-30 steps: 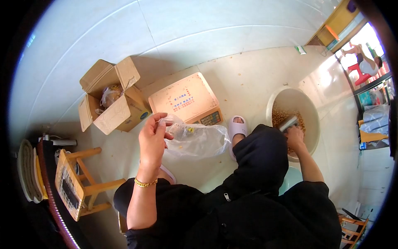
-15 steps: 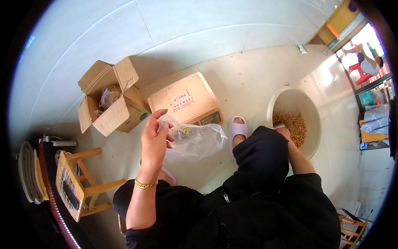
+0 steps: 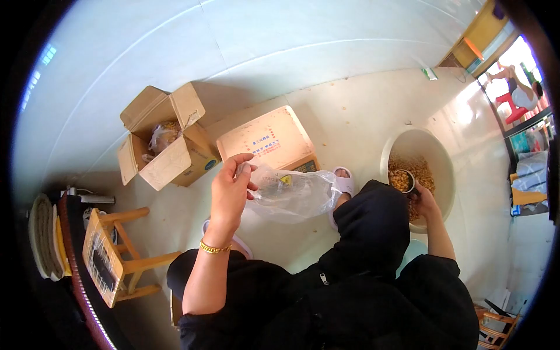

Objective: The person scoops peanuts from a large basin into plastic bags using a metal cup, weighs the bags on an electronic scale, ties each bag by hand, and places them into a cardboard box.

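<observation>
Nuts or beans, roasted-looking (image 3: pixel 419 163) (too small to tell which), lay in a deep round tub (image 3: pixel 447 181), w/ plenty left loose at its bottom. One scoopful was taken up: the metal scoop (image 3: pixel 413 182) sat inside the tub, mouth upward, heaped w/ pieces, the R hand (image 3: pixel 427 204) gripping its handle. Left of the tub, the L hand (image 3: pixel 226 195) pinched the rim of a clear plastic bag (image 3: pixel 297 201) btwn thumb and forefinger, other fingers loosely curled. The bag hung slack w/ no pieces visible in it, so filling looked undone. A digital scale (image 3: pixel 265 140) stood beyond it, still farther left of the tub. Vs. the frame 0.5 s prior, when the scoop was mostly hidden among the pieces, its full bowl now showed; the bag stayed held.
</observation>
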`<state>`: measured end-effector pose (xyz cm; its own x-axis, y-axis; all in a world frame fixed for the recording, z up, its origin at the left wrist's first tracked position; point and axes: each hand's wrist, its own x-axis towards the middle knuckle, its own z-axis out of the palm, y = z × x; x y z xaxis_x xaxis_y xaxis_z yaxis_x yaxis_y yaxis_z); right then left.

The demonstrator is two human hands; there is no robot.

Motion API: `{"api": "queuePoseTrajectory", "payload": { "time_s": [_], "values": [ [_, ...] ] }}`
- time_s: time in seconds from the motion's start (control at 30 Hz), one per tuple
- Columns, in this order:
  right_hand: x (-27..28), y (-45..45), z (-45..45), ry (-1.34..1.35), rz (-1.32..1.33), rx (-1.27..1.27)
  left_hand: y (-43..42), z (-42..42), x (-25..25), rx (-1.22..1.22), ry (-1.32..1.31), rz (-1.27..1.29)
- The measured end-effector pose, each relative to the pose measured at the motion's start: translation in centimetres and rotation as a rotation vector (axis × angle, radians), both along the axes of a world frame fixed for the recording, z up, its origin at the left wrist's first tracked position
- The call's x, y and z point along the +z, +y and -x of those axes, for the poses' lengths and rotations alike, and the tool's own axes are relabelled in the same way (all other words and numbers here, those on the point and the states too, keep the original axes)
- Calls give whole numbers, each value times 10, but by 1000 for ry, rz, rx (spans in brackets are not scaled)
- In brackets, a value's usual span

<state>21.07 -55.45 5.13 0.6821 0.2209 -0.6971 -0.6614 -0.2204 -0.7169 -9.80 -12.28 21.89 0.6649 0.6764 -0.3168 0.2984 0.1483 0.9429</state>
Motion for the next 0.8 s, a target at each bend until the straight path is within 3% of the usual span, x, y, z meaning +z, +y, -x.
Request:
{"api": "queuePoseTrajectory", "payload": {
  "time_s": [0.3, 0.43, 0.57, 0.63, 0.7, 0.8],
  "values": [
    [24, -17, 8, -13, -249, -228, 5, -17, -12, 98, -82, 53],
    [67, 2, -1, -218, -220, -48, 12, -28, -17, 130, -85, 83],
    [127, 66, -2, -325, -326, 50, 27, -41, -11, 99, -88, 203],
    [167, 118, 12, -254, -353, 12, 36, -49, -13, 115, -68, 231],
    [179, 167, 18, -205, -434, 3, 44, -59, -22, 159, -89, 231],
    [177, 235, 23, -105, -544, 195, 50, -73, -45, 258, -178, 298]
  ]
}}
